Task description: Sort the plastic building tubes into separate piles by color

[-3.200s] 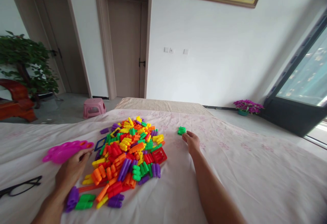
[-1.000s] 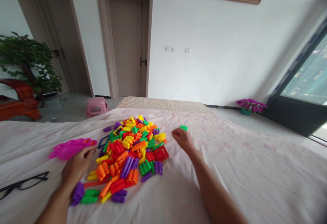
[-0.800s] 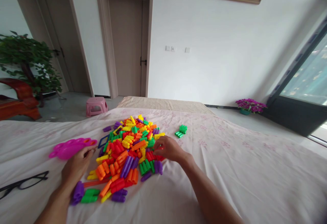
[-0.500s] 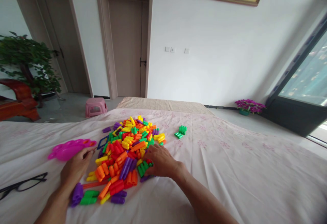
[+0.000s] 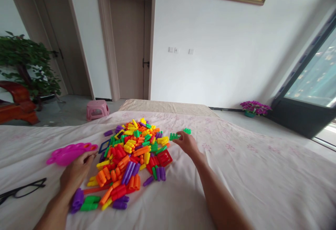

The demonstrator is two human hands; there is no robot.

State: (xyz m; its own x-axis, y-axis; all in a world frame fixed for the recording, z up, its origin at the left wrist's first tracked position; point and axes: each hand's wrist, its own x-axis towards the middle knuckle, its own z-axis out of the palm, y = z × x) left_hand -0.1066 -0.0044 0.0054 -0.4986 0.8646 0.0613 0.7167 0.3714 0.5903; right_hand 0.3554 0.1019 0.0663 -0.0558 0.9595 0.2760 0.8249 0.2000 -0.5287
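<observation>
A heap of red, orange, yellow, green and purple plastic blocks point(image 5: 131, 153) lies on the pale flowered cloth. To its right, my right hand point(image 5: 187, 144) pinches a green block point(image 5: 173, 137) between thumb and fingers. Just behind that hand another green piece point(image 5: 187, 131) rests on the cloth, partly covered. My left hand point(image 5: 78, 167) lies left of the heap, fingers curled together beside the edge of a pink tray point(image 5: 65, 155); what they hold, if anything, is hidden. A dark blue square frame point(image 5: 104, 146) leans between this hand and the heap.
Black glasses point(image 5: 25, 189) lie on the cloth point(image 5: 236, 188) at the left. Beyond it are a pink stool point(image 5: 97, 110), a wooden armchair point(image 5: 17, 104), a leafy plant point(image 5: 25, 60) and purple flowers point(image 5: 255, 107) by the wall.
My right hand has moved from the heap's right edge up and to the right, with a green block in its fingers. Red and purple blocks there are uncovered. My left hand has hardly moved.
</observation>
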